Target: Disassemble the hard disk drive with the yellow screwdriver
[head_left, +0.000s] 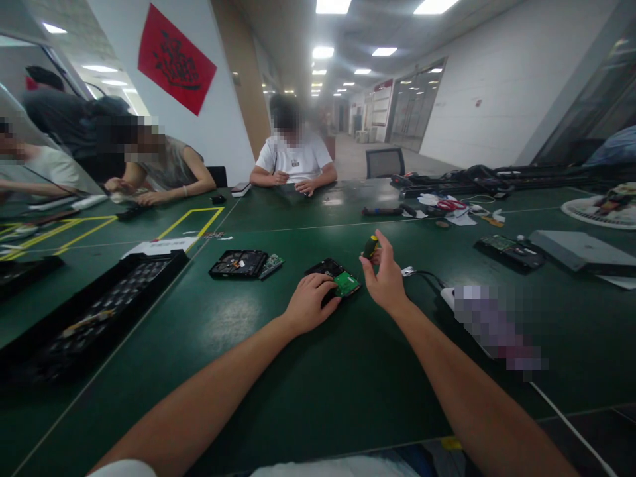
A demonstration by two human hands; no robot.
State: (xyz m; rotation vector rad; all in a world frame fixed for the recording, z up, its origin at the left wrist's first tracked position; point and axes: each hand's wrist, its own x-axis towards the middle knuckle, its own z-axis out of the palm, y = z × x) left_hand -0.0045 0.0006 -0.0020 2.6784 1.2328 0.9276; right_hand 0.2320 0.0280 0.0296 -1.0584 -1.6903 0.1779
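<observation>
A hard drive [348, 285] with a green circuit board lies on the table in front of me. My left hand [312, 299] grips its near left side, thumb and fingers curled over the edge. Just to the right of the drive, my right hand [383, 273] is raised and pinches a screwdriver [370, 246] by its green and yellow handle. Where the screwdriver's tip is, I cannot make out. Left of my hands lies another hard drive [239, 264], with a loose circuit board [271, 265] beside it.
A long black tray [106, 311] with small parts stands left. On the right are a phone [470, 324] with a cable, another hard drive [509, 253] and a grey box [581, 250]. Tools and papers lie farther back. Several people sit across the green table [278, 411].
</observation>
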